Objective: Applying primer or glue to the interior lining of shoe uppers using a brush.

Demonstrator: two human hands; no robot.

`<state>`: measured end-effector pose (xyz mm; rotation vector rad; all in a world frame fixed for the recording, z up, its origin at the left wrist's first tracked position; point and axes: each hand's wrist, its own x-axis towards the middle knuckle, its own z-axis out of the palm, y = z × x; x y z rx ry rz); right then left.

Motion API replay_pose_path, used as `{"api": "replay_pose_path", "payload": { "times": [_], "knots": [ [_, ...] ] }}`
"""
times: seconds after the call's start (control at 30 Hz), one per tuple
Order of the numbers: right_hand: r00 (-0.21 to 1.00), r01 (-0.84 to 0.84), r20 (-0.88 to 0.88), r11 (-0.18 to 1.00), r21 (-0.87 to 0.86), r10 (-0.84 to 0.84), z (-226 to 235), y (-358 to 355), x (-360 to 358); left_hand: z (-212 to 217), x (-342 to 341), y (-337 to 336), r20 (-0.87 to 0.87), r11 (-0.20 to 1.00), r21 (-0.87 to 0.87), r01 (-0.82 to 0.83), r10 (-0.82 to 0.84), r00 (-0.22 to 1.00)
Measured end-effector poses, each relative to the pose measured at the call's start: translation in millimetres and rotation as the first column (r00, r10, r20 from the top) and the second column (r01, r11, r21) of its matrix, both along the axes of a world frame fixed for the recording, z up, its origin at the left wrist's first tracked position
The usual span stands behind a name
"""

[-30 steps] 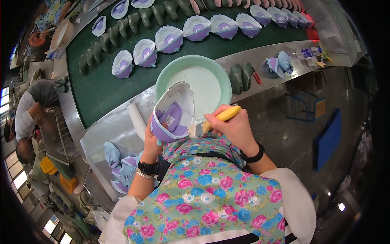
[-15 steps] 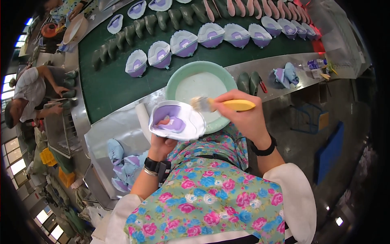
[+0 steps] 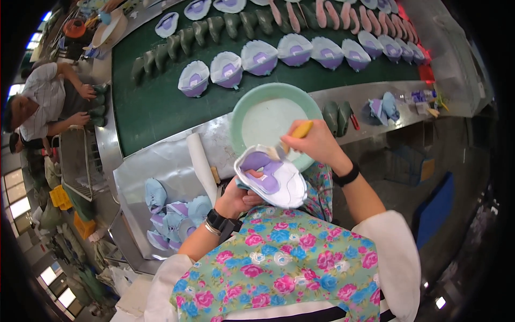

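Note:
My left hand holds a white and purple shoe upper from below, its open inside turned up. A brush with a yellow handle is gripped in my right hand, and its bristle end touches the upper's top edge. Just behind them a pale green basin of white liquid stands on the metal bench. Black bands sit on both my wrists.
A green conveyor belt carries rows of purple-white uppers and dark green shoe lasts. A pile of pale blue uppers lies on the bench at my left. A person in a white shirt works at far left.
The brush has come back from the basin to the upper's edge. My left hand has turned the upper and lowered it closer to my body.

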<state>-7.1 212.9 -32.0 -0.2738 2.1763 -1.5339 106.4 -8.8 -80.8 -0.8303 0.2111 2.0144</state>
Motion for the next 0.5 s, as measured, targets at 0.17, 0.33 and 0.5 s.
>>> {"api": "replay_pose_path", "payload": {
  "times": [0.17,0.33,0.5],
  "knots": [
    [0.941,0.171,0.264,0.970,0.173,-0.213,-5,4,8,-28,-9,-37,-0.102,0.878,-0.395,-0.271,0.251,0.963],
    [0.854,0.422,0.282,0.899,0.119,-0.438,3,-14,-12,-132,-33,-163,-0.526,0.729,-0.273,-0.628,0.434,0.732],
    [0.882,0.341,0.281,0.924,0.172,-0.378,-8,-50,-19,-202,-125,-239,-0.667,0.265,-0.334,-0.905,0.611,0.425]
  ]
}}
